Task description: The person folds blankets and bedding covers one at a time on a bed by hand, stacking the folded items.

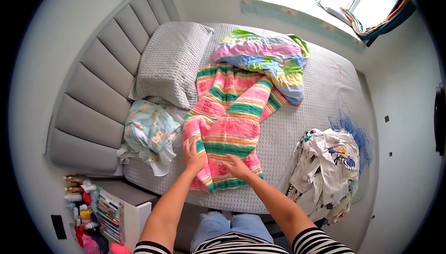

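Note:
A pink, green, orange and white striped blanket [232, 128] lies spread over the near middle of the bed, its left side folded and bunched. My left hand [193, 157] rests on the fold at the blanket's left edge, fingers stretched out. To its right, my right hand [238, 167] lies on the blanket near its front edge, with the fingers apart. The blanket's far end meets a crumpled pastel patchwork quilt [265, 55].
A grey pillow [172, 59] leans by the padded headboard [90, 84], with floral cloth [151, 131] in front of it. Piled white clothes [325, 165] and blue netting [350, 131] lie on the mattress [278, 147] at right. Books [110, 214] stand lower left.

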A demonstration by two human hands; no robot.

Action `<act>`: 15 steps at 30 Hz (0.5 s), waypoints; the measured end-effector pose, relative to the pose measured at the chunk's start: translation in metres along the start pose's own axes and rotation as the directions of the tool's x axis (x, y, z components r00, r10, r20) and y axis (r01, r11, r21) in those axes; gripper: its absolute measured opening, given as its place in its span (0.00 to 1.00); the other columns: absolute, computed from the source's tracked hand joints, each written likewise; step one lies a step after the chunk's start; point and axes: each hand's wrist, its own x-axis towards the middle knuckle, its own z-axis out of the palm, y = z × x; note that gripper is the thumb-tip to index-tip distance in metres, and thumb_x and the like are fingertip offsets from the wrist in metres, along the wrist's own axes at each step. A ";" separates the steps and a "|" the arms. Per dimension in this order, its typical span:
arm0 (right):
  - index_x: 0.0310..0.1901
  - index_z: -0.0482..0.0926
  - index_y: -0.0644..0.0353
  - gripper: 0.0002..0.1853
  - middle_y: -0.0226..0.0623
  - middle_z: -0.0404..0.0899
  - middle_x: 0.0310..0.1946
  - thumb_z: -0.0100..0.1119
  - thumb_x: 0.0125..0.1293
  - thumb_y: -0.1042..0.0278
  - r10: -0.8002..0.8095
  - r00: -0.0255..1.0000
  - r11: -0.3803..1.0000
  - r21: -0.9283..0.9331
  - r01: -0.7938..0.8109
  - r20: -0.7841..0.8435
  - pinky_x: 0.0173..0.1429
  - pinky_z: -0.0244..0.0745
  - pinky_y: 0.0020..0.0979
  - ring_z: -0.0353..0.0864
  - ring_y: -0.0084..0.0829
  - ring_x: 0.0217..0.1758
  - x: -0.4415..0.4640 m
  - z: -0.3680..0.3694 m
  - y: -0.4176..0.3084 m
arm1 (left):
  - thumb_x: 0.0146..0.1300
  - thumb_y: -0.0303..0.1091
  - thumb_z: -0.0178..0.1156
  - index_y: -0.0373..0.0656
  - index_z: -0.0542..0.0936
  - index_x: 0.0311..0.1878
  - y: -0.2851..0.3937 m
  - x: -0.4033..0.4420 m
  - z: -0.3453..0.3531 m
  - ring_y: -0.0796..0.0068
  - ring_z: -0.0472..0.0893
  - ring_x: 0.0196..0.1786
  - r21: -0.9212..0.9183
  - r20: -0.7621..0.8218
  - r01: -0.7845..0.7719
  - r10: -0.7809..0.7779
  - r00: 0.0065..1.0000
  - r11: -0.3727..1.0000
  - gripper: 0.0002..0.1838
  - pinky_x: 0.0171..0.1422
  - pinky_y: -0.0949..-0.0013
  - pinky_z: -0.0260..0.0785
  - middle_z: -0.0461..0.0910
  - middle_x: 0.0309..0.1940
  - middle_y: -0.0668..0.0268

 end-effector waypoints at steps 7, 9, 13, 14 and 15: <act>0.66 0.66 0.63 0.37 0.53 0.77 0.56 0.70 0.58 0.61 0.101 0.714 0.932 -0.186 -0.312 -0.692 0.60 0.74 0.37 0.77 0.44 0.60 0.025 -0.024 0.095 | 0.54 0.56 0.70 0.47 0.53 0.78 0.012 0.020 0.099 0.42 0.55 0.76 -0.035 0.254 -0.233 0.234 0.938 0.972 0.54 0.75 0.44 0.52 0.50 0.75 0.41; 0.66 0.68 0.59 0.38 0.50 0.81 0.49 0.71 0.54 0.58 0.255 0.842 0.955 0.261 -0.142 -0.475 0.53 0.77 0.40 0.83 0.45 0.51 0.050 -0.020 0.154 | 0.54 0.56 0.70 0.44 0.52 0.78 0.017 0.026 0.130 0.40 0.58 0.74 -0.279 0.217 -0.186 0.251 0.943 0.942 0.55 0.76 0.48 0.53 0.54 0.74 0.39; 0.53 0.72 0.62 0.22 0.50 0.80 0.42 0.61 0.54 0.73 -0.182 0.953 0.982 0.013 0.190 -0.242 0.48 0.75 0.39 0.81 0.46 0.44 0.081 0.059 0.092 | 0.60 0.38 0.60 0.39 0.55 0.75 0.016 0.046 0.124 0.38 0.69 0.67 -0.282 0.098 -0.145 0.179 0.979 0.948 0.42 0.71 0.51 0.63 0.66 0.66 0.37; 0.63 0.70 0.59 0.31 0.49 0.81 0.46 0.60 0.54 0.75 -0.039 0.982 0.996 0.075 0.054 -0.186 0.54 0.74 0.41 0.81 0.46 0.49 0.076 0.054 0.046 | 0.60 0.36 0.57 0.39 0.57 0.74 0.007 0.060 0.108 0.38 0.71 0.64 -0.240 0.202 0.023 0.027 0.979 0.971 0.38 0.68 0.51 0.65 0.69 0.63 0.37; 0.68 0.68 0.54 0.34 0.49 0.81 0.49 0.57 0.56 0.76 -0.065 0.995 0.990 0.117 0.074 -0.074 0.58 0.73 0.43 0.81 0.47 0.52 0.076 0.051 0.037 | 0.61 0.33 0.53 0.38 0.60 0.73 -0.002 0.076 0.090 0.38 0.74 0.62 -0.183 0.288 0.180 -0.123 0.950 0.966 0.35 0.66 0.50 0.66 0.72 0.60 0.36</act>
